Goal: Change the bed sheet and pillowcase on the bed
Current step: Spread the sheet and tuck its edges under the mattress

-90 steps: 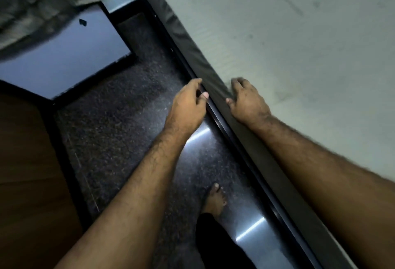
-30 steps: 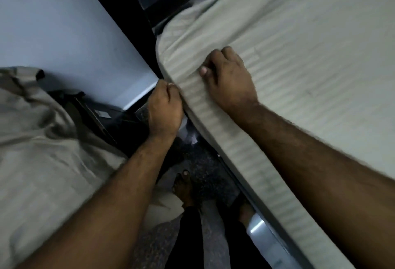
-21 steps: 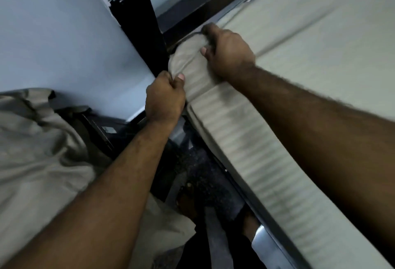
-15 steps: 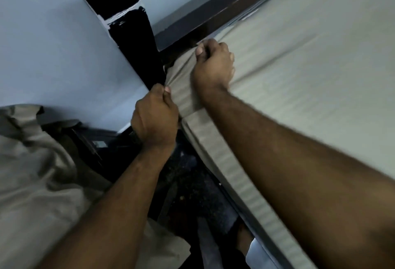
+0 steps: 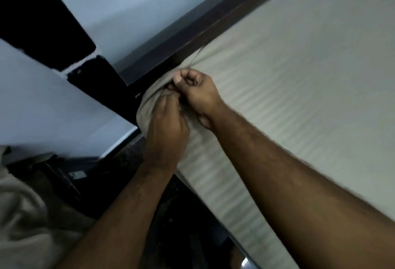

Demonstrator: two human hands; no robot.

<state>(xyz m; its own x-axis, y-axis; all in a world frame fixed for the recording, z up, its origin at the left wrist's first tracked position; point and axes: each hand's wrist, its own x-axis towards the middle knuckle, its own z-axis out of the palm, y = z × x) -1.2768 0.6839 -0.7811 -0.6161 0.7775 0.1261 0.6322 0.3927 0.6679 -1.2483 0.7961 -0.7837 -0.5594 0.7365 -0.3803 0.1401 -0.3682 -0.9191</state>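
The pale beige, faintly striped cotton bed sheet (image 5: 299, 97) covers the mattress, its long side edge running from 5 o'clock up to the corner at 11 o'clock. There both grips clamp bunched sheet: left hand (image 5: 166, 131) curled over the corner's side, right hand (image 5: 197, 93) fisted on top, beside the dark wooden bed frame (image 5: 192, 39). Loose beige cloth (image 5: 25, 221) lies at 8 o'clock.
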